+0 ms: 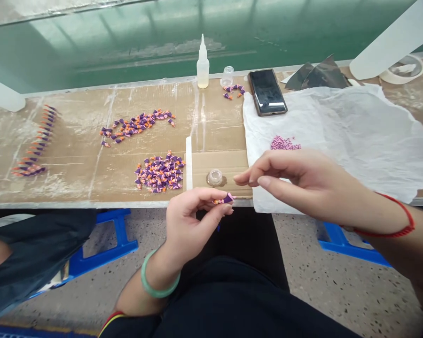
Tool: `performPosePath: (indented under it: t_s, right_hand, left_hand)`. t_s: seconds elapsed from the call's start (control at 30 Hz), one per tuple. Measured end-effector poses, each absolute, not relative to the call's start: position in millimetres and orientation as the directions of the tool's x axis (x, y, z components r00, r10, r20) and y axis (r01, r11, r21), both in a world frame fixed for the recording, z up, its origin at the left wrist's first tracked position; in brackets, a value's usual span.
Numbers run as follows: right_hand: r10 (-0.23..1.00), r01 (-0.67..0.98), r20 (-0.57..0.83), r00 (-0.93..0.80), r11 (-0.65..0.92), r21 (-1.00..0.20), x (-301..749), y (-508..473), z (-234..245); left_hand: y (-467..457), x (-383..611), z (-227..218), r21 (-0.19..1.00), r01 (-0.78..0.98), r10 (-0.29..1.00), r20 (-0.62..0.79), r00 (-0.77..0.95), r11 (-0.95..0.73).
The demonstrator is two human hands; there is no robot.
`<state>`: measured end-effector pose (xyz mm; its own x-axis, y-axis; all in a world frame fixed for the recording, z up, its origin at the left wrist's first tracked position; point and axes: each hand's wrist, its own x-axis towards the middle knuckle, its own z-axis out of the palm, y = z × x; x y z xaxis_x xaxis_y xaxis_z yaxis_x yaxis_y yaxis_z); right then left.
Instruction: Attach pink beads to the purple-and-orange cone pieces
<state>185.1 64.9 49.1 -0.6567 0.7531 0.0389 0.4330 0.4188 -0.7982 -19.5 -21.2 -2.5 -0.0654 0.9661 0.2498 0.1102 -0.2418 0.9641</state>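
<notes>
Purple figurine (227, 198) pinched in our left hand (187, 224); our right hand (305, 185) half-curled near clear cup (215, 177), can't tell if holding anything.

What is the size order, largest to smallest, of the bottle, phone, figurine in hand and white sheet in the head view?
1. White sheet
2. Phone
3. Bottle
4. Figurine in the left hand, partly covered

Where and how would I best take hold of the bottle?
Probably around the wide body of the bottle, coming level from the near side. It stands upright, so the body offers a side hold, while the top tapers into a thin nozzle. The clear cup close on its right would likely hamper coming from there.
</notes>
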Motion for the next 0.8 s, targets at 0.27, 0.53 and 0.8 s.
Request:
performPosePath:
  t_s: [0.27, 0.53, 0.8]
  right_hand:
    - [0.849, 0.479, 0.011, -0.529, 0.31, -0.821, 218.1, 74.3, 18.0]
    - [0.882, 0.49, 0.007, -0.47, 0.268, -0.83, 227.5, 80.1, 7.3]
    - [0.918, 0.53, -0.043, -0.393, 0.189, -0.827, 242.1, 78.6, 8.2]
  left_hand:
    - [23.1, -97.1, -7.3, 0.52, 0.8, 0.939, 0.31, 0.148, -0.299]
    - [128.7, -142.7, -17.2, 0.351, 0.924, 0.969, 0.238, 0.068, -0.151]
    - [195.8, -153.0, -29.8, 0.105, 0.939, 0.943, 0.109, 0.316, -0.327]
